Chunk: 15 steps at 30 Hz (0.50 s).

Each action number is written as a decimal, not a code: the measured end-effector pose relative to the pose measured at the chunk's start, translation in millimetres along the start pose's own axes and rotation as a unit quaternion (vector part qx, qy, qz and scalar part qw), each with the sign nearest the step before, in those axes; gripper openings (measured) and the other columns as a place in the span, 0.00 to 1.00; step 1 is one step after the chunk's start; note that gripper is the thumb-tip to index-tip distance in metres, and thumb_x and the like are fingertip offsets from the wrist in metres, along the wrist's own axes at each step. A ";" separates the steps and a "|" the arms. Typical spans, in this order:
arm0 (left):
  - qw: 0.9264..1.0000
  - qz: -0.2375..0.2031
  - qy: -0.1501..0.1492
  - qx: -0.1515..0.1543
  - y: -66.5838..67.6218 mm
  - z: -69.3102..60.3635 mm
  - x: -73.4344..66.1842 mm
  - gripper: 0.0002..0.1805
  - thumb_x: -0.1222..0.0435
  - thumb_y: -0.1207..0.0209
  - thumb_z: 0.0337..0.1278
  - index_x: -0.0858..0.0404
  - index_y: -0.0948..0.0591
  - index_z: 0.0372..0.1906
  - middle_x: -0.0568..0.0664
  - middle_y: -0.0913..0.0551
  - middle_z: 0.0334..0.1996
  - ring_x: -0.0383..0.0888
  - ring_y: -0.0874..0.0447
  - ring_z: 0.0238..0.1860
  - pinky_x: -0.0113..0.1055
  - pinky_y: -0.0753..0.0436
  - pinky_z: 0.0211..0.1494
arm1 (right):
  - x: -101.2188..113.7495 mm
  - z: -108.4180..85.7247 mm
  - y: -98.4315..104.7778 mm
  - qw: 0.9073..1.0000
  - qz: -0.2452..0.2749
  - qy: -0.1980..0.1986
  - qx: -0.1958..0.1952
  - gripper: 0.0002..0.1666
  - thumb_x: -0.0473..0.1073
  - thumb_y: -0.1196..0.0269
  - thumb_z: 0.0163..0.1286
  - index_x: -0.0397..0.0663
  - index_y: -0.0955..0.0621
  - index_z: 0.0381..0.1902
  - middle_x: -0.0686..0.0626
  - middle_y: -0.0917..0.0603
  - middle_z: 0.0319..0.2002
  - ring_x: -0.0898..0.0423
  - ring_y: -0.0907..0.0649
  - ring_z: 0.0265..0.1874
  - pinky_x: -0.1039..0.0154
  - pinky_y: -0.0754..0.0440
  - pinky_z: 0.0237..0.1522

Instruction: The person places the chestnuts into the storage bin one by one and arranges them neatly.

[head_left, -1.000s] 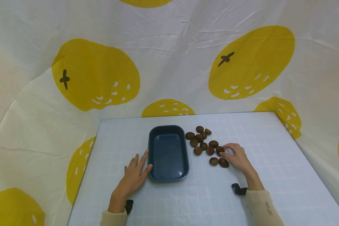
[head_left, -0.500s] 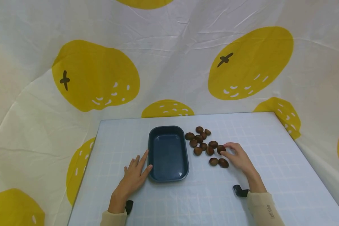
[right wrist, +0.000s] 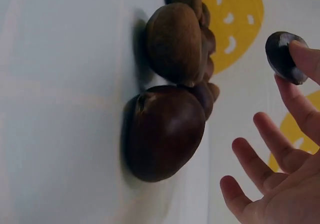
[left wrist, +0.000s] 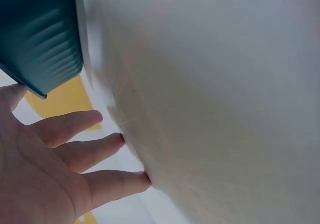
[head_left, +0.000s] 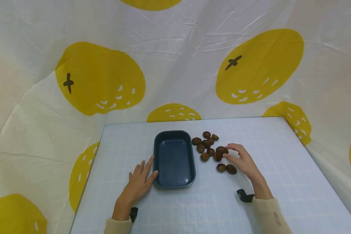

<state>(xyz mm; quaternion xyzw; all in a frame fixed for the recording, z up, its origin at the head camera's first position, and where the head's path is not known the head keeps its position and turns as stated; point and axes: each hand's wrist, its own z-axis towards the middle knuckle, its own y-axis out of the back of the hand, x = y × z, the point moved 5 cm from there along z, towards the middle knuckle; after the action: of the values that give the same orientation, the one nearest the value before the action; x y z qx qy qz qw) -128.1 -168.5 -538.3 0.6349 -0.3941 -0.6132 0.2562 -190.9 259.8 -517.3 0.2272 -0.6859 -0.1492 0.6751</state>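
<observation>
Between thumb and forefinger, my right hand (head_left: 244,161) pinches a dark brown chestnut (right wrist: 284,57), lifted off the table in the right wrist view; its other fingers are spread. Several loose chestnuts (head_left: 205,156) lie between this hand and a dark blue rectangular tray (head_left: 175,162). Two of them, including a large glossy chestnut (right wrist: 166,134), sit nearer the person. On the tray's left side, my left hand (head_left: 137,185) lies with fingers spread, thumb and forefinger at the rim. In the left wrist view, fingertips touch the table and the thumb meets the tray's edge (left wrist: 47,49).
The table (head_left: 207,208) has a pale cloth with a faint grid. Behind it hangs a white sheet (head_left: 178,74) with large yellow fruit prints. A black wrist mount (head_left: 245,196) sits by the right wrist, another black mount (head_left: 133,214) by the left.
My right hand has taken a chestnut from the right edge of the pile, lifted it and moved slightly left, over the neighbouring chestnuts. My left hand and the tray have stayed put.
</observation>
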 end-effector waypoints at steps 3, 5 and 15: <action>1.000 0.002 -0.005 -0.007 0.6 -0.3 -1.2 0.38 0.35 0.60 0.72 0.37 0.52 0.81 0.68 0.45 0.75 0.72 0.51 0.74 0.78 0.55 0.64 | 10.9 2.5 -4.6 1.000 0.006 0.015 0.004 0.28 0.53 0.34 0.71 0.44 0.23 0.62 0.40 0.32 0.67 0.40 0.37 0.69 0.27 0.46 0.65; 1.000 0.002 -0.004 -0.007 1.1 -0.5 -1.8 0.38 0.35 0.59 0.72 0.37 0.51 0.81 0.67 0.45 0.75 0.72 0.51 0.74 0.78 0.55 0.64 | 17.2 4.2 -8.2 1.000 0.012 0.023 0.007 0.27 0.52 0.33 0.70 0.44 0.23 0.61 0.40 0.31 0.66 0.40 0.36 0.69 0.28 0.46 0.65; 1.000 0.012 0.000 0.002 1.8 0.0 -2.9 0.39 0.33 0.62 0.71 0.38 0.52 0.81 0.67 0.44 0.75 0.72 0.52 0.74 0.78 0.56 0.64 | 38.4 12.1 -24.7 0.997 0.029 0.070 0.012 0.24 0.47 0.32 0.69 0.44 0.22 0.59 0.41 0.27 0.62 0.42 0.30 0.63 0.32 0.38 0.63</action>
<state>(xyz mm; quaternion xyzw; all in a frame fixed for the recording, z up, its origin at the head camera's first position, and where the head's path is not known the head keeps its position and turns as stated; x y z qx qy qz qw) -128.2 -167.2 -535.2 0.6307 -0.4030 -0.6090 0.2624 -199.7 217.8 -497.4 0.2254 -0.6450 -0.1053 0.7226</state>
